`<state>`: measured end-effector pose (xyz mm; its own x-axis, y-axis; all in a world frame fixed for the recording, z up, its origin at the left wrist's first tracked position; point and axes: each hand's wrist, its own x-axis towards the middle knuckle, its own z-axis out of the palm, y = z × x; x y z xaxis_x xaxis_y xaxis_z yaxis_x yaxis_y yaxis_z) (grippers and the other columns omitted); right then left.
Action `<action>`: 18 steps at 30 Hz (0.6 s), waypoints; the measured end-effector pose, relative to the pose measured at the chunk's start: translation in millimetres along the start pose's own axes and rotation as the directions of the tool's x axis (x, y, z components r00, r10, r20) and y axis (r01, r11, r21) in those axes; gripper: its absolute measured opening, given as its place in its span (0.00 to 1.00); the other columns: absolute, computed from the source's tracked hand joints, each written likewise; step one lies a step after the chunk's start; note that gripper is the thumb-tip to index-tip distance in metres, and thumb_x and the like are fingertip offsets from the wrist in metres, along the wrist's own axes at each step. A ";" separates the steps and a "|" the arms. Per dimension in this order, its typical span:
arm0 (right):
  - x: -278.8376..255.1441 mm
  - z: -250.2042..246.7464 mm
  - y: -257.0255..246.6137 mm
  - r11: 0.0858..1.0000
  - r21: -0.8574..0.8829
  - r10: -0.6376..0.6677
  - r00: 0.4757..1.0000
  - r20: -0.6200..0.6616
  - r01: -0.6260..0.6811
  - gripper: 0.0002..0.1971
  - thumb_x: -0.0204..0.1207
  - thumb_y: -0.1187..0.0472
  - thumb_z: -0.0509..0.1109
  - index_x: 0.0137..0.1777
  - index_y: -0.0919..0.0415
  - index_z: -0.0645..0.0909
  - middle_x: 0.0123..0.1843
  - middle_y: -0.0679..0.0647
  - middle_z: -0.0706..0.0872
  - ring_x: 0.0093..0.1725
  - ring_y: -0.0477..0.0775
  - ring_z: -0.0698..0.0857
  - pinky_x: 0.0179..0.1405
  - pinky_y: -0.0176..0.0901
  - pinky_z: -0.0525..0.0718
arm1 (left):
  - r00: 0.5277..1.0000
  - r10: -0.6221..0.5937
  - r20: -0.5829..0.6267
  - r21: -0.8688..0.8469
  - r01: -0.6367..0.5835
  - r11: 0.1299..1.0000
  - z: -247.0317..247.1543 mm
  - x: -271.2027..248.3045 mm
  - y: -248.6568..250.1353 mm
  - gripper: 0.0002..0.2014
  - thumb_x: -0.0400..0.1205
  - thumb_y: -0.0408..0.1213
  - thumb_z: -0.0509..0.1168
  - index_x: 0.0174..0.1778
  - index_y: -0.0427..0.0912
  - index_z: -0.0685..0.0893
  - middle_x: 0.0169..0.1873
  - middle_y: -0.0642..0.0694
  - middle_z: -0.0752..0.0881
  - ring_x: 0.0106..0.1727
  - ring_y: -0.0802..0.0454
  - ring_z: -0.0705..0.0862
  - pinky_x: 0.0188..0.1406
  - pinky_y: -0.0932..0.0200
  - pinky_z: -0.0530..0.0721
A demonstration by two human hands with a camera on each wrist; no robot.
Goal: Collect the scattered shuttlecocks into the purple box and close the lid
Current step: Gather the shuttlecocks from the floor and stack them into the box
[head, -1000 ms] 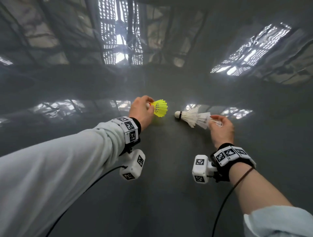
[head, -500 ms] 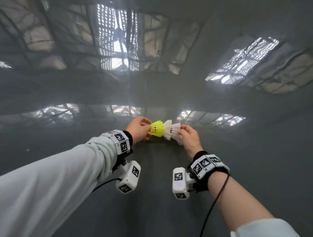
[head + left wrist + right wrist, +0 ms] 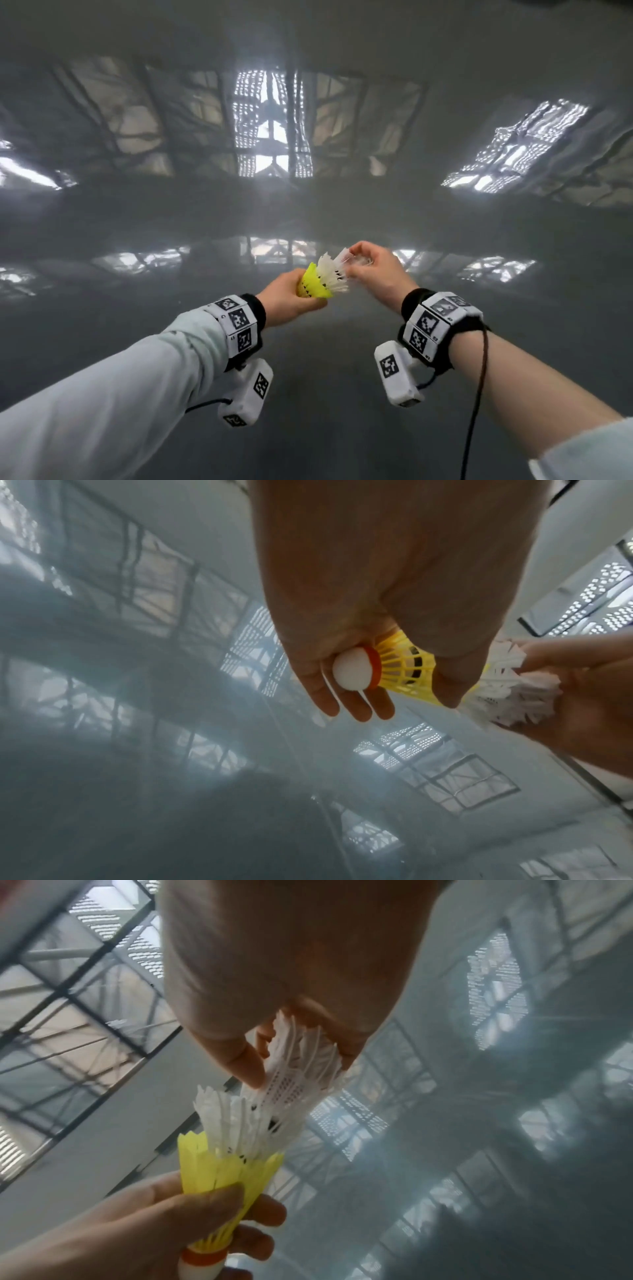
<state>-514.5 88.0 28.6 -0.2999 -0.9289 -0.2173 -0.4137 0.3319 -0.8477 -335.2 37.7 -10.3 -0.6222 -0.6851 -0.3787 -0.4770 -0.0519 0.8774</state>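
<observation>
My left hand (image 3: 286,301) grips the yellow shuttle (image 3: 313,286); my right (image 3: 375,270) has pushed white ones (image 3: 334,277) in, two I think; boxing's next.

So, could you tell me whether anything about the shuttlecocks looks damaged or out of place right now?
Nothing looks damaged. The left hand grips the yellow shuttlecock, and white shuttlecocks are nested into its skirt in a slightly crooked stack, the right hand holding the top one. The purple box is not in view.
</observation>
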 end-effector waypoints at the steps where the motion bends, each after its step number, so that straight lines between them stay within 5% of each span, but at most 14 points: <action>1: -3.2 5.6 -14.5 0.998 -0.044 -0.035 0.998 0.049 0.037 0.07 0.66 0.64 0.73 0.41 0.51 0.82 0.35 0.45 0.84 0.34 0.46 0.78 0.43 0.41 0.78 | 1.000 0.013 -0.003 0.032 -0.013 0.999 -10.3 -12.6 -1.1 0.18 0.67 0.45 0.75 0.51 0.50 0.81 0.42 0.53 0.86 0.42 0.57 0.82 0.48 0.61 0.81; 5: -15.5 33.8 -72.4 0.957 -0.219 -0.134 0.960 0.246 0.189 0.16 0.69 0.66 0.73 0.54 0.50 0.79 0.39 0.48 0.84 0.35 0.45 0.79 0.41 0.38 0.79 | 0.997 0.041 -0.066 0.248 -0.023 0.968 -49.4 -62.8 -7.3 0.11 0.74 0.43 0.75 0.50 0.51 0.82 0.41 0.53 0.86 0.44 0.54 0.84 0.44 0.64 0.80; 10: -28.0 106.8 -147.6 0.942 -0.164 -0.212 0.899 0.382 0.292 0.29 0.68 0.65 0.73 0.67 0.49 0.70 0.43 0.49 0.82 0.40 0.49 0.83 0.40 0.36 0.77 | 0.959 0.025 -0.282 0.338 0.075 0.938 -107.6 -144.2 -20.9 0.32 0.76 0.43 0.71 0.74 0.50 0.65 0.57 0.46 0.83 0.56 0.46 0.83 0.56 0.54 0.81; 13: -44.2 163.2 -188.6 0.954 -0.019 -0.260 0.858 0.443 0.298 0.25 0.75 0.61 0.69 0.70 0.54 0.67 0.53 0.54 0.83 0.51 0.54 0.83 0.52 0.45 0.81 | 0.892 0.025 -0.452 0.323 0.137 0.937 -137.5 -199.6 -31.7 0.34 0.77 0.41 0.69 0.76 0.51 0.60 0.56 0.49 0.82 0.55 0.47 0.83 0.53 0.55 0.82; 15: -61.0 207.3 -210.7 0.964 0.096 -0.263 0.835 0.483 0.248 0.22 0.81 0.55 0.62 0.74 0.56 0.65 0.64 0.56 0.79 0.61 0.55 0.80 0.66 0.49 0.77 | 0.816 0.019 -0.578 0.305 0.195 0.932 -160.1 -243.0 -38.2 0.31 0.77 0.43 0.70 0.74 0.52 0.63 0.52 0.54 0.80 0.51 0.54 0.81 0.46 0.65 0.79; 16: -71.2 230.1 -219.4 0.963 0.160 -0.269 0.819 0.507 0.216 0.22 0.83 0.55 0.59 0.75 0.58 0.64 0.66 0.57 0.78 0.63 0.54 0.78 0.67 0.49 0.76 | 0.779 0.010 -0.627 0.309 0.236 0.921 -172.5 -264.8 -44.4 0.30 0.77 0.45 0.70 0.73 0.52 0.65 0.51 0.55 0.79 0.50 0.57 0.80 0.43 0.70 0.76; 18: -93.3 271.5 -236.9 0.958 0.258 -0.255 0.778 0.575 0.124 0.20 0.84 0.60 0.57 0.74 0.60 0.64 0.61 0.56 0.79 0.55 0.50 0.81 0.53 0.40 0.79 | 0.712 0.009 -0.702 0.327 0.311 0.893 -195.4 -310.2 -55.3 0.30 0.77 0.50 0.70 0.73 0.52 0.67 0.53 0.54 0.81 0.52 0.55 0.81 0.48 0.66 0.77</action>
<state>-155.1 51.4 118.3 0.3663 -0.9014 -0.2311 -0.2120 0.1610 -0.9639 5.5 111.1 116.2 -0.0113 -0.9985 -0.0545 -0.8220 -0.0217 0.5691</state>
